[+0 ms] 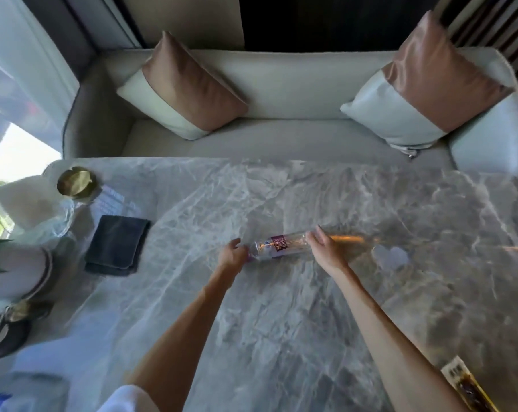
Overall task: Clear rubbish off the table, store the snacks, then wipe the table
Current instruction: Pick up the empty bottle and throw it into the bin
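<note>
Two bare hands grasp a clear plastic bottle [274,248] lying on a marble worktop [281,322].
Left hand [232,257] grips the cap end — right hand [326,251] wraps the base; a folded dark cloth [116,245] lies left.

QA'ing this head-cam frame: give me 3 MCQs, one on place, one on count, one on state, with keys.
1. Where is the dark folded cloth?
A. On the sofa
B. On the table, left of the hands
C. Under the bottle

2. How many cushions are on the sofa?
A. One
B. Two
C. Four

3. What state is the plastic bottle in?
A. Upright, untouched
B. On its side, held at both ends
C. Lying on the sofa

Key:
1 B, it lies flat on the marble table.
2 B, one cushion left, the other right.
3 B, left hand at the cap end, right hand at the base.
</note>
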